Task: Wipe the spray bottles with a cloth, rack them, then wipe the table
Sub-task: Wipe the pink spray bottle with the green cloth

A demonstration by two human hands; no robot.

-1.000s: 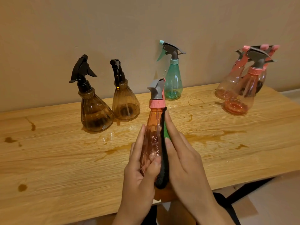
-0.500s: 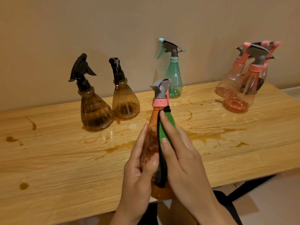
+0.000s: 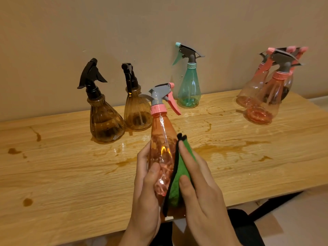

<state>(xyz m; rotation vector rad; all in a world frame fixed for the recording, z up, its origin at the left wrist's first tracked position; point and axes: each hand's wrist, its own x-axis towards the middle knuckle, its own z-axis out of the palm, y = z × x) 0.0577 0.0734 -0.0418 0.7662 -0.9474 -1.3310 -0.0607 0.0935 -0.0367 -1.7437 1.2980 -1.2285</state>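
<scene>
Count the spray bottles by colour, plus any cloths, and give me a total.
Brown: 2, left brown bottle and right brown bottle.
Teal: 1, teal bottle.
Pink: 4, held pink bottle plus pink cluster of three at the right, the rearmost mostly hidden.
Cloths: 1, green cloth against the held bottle.
Total: 8.

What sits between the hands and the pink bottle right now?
The green cloth lies between the right hand and the pink bottle. The left hand grips the bottle directly, nothing between.
</scene>
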